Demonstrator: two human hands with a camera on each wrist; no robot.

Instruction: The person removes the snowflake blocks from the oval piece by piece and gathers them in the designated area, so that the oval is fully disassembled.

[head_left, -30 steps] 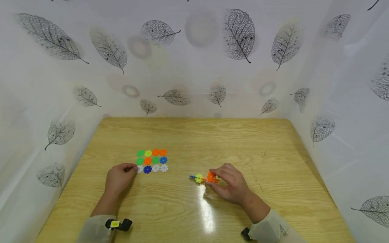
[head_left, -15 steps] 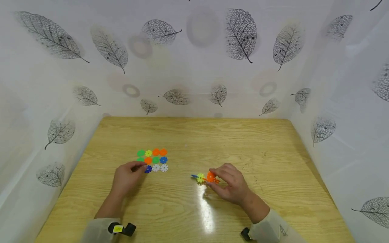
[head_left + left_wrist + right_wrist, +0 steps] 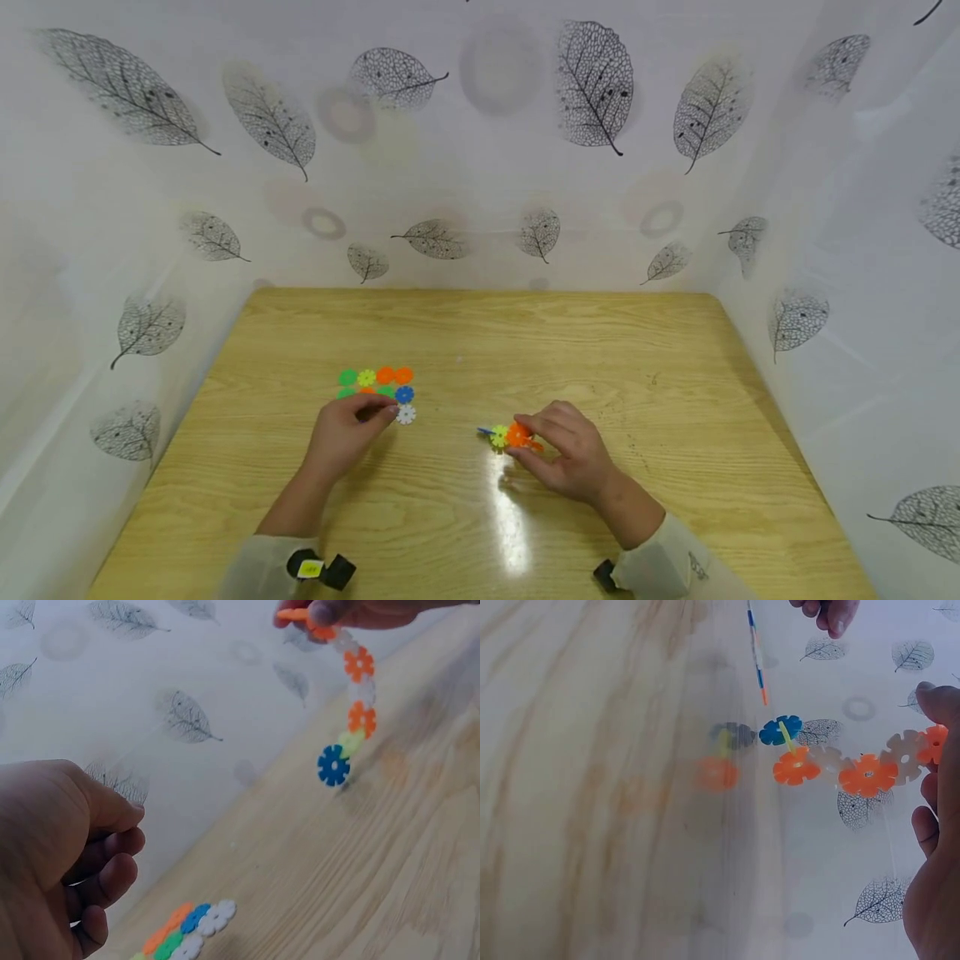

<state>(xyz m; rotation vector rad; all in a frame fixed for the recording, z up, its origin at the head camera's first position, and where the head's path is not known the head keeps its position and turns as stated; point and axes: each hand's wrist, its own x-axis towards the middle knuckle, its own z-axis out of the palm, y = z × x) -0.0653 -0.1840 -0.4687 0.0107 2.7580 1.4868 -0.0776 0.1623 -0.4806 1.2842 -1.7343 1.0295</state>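
Note:
My right hand (image 3: pixel 566 450) pinches one end of a chain of interlocking plastic snowflake discs (image 3: pixel 498 436). Orange, white, yellow and blue pieces make up the chain (image 3: pixel 361 718) in the left wrist view, and the blue disc (image 3: pixel 333 766) forms its free end. On the other side, my left hand (image 3: pixel 345 437) is over the front row of loose discs, hiding some of them. Its fingers are loosely bent, with nothing visible between them in the left wrist view. Just beyond its fingertips lies a white disc (image 3: pixel 405 414), with a blue disc (image 3: pixel 404 394) behind it.
Green (image 3: pixel 348 377), yellow (image 3: pixel 366 378) and orange discs (image 3: pixel 385 375) lie flat in the back row of the grid. A light wooden table (image 3: pixel 600 350) carries everything. White leaf-print sheeting (image 3: pixel 465 150) encloses its back and sides.
My left hand has slid right along the front row, from the leftmost white disc toward the rightmost. The right hand stays nearly in place while the chain's free end shifts slightly right.

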